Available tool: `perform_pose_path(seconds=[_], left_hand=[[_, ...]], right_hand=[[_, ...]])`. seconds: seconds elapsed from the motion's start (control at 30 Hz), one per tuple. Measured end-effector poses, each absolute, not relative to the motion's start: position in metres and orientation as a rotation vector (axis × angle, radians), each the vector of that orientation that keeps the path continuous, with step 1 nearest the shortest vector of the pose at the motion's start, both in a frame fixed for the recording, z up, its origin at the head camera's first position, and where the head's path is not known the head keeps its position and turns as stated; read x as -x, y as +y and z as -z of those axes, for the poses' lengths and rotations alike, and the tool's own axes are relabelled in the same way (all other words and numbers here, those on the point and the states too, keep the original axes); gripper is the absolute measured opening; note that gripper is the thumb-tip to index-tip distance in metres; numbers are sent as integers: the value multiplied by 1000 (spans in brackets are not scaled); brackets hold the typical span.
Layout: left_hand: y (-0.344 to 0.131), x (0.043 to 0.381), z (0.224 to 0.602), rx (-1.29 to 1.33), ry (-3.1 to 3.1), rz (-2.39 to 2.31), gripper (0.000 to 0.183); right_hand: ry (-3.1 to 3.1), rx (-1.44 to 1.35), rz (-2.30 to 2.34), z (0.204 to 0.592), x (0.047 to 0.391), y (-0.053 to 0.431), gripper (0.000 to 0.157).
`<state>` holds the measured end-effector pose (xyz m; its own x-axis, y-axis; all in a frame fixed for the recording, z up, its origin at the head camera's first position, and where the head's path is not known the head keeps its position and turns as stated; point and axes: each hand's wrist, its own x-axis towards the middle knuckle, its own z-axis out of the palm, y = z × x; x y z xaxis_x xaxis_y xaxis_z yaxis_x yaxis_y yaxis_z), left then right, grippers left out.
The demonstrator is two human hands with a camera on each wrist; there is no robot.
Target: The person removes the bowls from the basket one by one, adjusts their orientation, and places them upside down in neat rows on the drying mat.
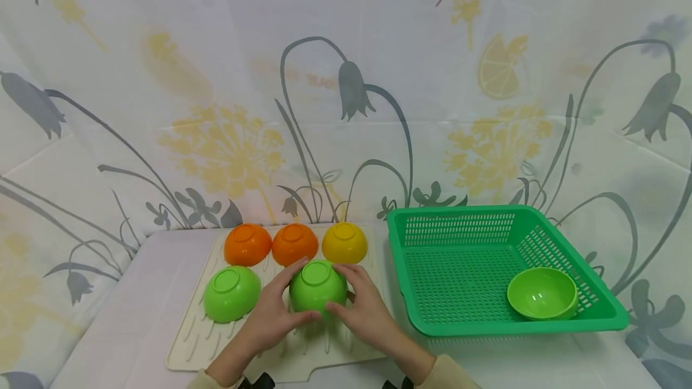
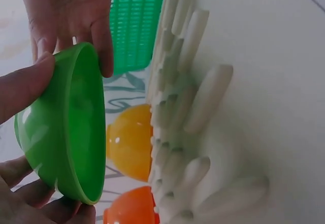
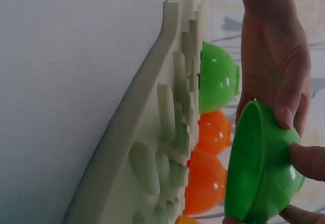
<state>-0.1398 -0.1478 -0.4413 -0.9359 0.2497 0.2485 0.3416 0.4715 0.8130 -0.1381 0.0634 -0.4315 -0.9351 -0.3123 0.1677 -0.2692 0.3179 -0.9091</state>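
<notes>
Both hands hold a green bowl [image 1: 318,290] upside down, its foot ring facing up. My left hand [image 1: 276,311] grips its left side, thumb toward the front, while my right hand [image 1: 364,305] grips the right side. In the left wrist view, the same green bowl [image 2: 56,127] hangs above the ribbed cream drying mat [image 2: 254,132], with a gap under its rim. Another green bowl [image 1: 231,294] lies face down on the mat, left of my left hand. Behind stand an orange bowl [image 1: 247,245], a second orange bowl [image 1: 295,244] and a yellow bowl [image 1: 345,244], all inverted.
A green plastic basket [image 1: 454,275] with slotted walls stands right of the mat. One green bowl [image 1: 542,294] sits upright in its front right corner. A flower-printed cloth [image 1: 378,137] hangs behind the white-covered table [image 1: 130,311].
</notes>
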Motion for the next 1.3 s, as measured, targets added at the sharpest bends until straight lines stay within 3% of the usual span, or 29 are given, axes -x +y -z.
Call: perform_pose_path(seconds=[0.53,1.3], left_hand=[[-158,149,447,319,-2696,1382,89],[-171,155,460,238,-2762,1345,85]], right_hand=[[2563,590,1689,455,164,34,61],[2417,566,1728,462,168,18,55]])
